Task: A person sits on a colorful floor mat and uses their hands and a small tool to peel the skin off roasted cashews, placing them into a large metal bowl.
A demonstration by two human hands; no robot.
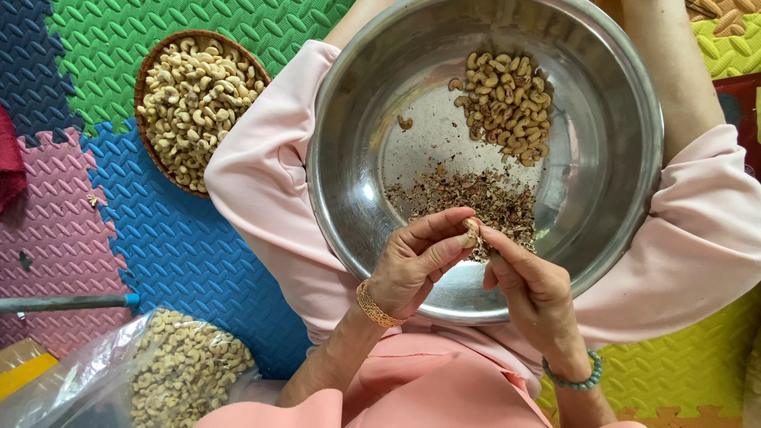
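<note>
Fingers of both hands meet on one cashew nut (472,232), pinched between them over the near part of the steel bowl (634,143)

Head view: left hand (412,265), gold bracelet at the wrist, comes in from the lower left, thumb and forefinger pressed together on the nut's left side, other fingers curled under. Right hand (533,285), green bead bracelet at the wrist, comes in from the lower right, forefinger and thumb tips pressed on the nut's right side. Nut sits right at the fingertips, touching both hands, neither hand clearly nearer; long axis looks roughly upright in frame, tilted a little, too small to be sure

Just beyond the nut, lower in the bowl, lies a heap of brown skins (476,202). Farther back on the right, a pile of cashews (507,103), apart from the skins. Bowl rests on the lap, pink cloth (269,198) under it

Left of the lap on the foam floor mats (174,246): woven basket (147,79) full of pale cashews. Near bottom left, clear plastic bag (119,357) with more cashews
</note>
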